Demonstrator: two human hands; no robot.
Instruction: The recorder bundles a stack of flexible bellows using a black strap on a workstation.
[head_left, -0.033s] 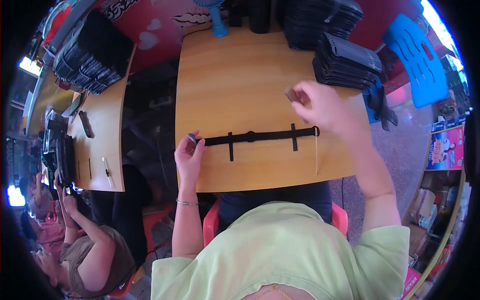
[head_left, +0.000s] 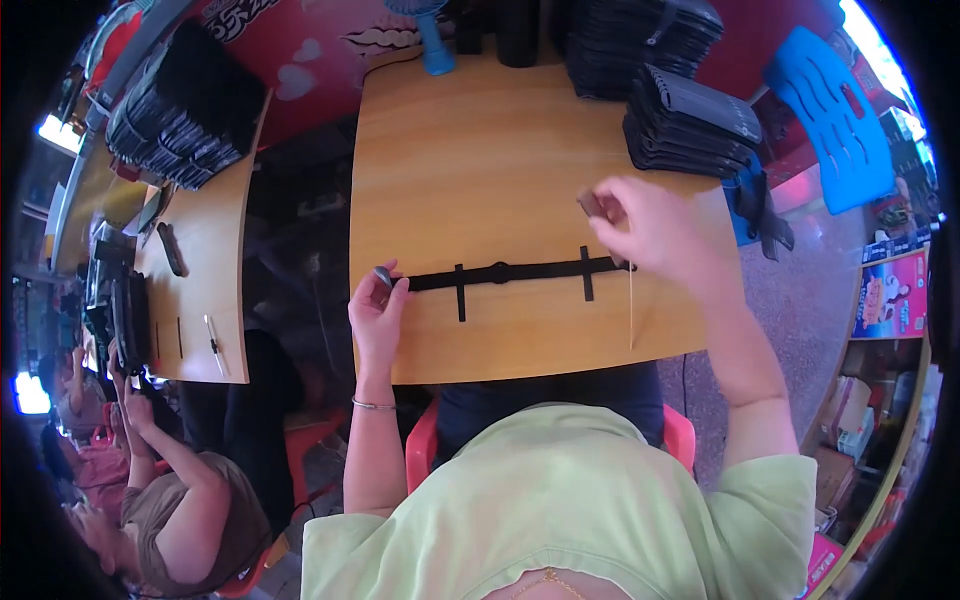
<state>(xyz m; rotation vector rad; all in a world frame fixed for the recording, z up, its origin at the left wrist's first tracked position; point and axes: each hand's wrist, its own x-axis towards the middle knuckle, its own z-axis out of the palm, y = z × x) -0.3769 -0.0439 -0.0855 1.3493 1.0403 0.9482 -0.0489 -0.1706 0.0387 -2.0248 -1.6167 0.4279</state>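
Right hand lower than in the preceding frame; strap's right end now partly covered.
The black strap [head_left: 535, 272] lies across the tabletop [head_left: 470, 180], apparently unmoved, two short strips [head_left: 461, 305] crossing it. Left hand [head_left: 377, 312]: fingers closed on its left end. Right hand [head_left: 640, 225]: fingers pinching a small brown piece [head_left: 586, 204] above the strap; any contact with the right end, judged the working point, cannot be confirmed.

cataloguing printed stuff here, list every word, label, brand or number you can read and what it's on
Red wall: large white lettering, stylised; wording not transcribed.
Pink poster, right: pale lettering, too small to read.
Upper-right black stack: pale mark, too small.
Black strap: no lettering visible.
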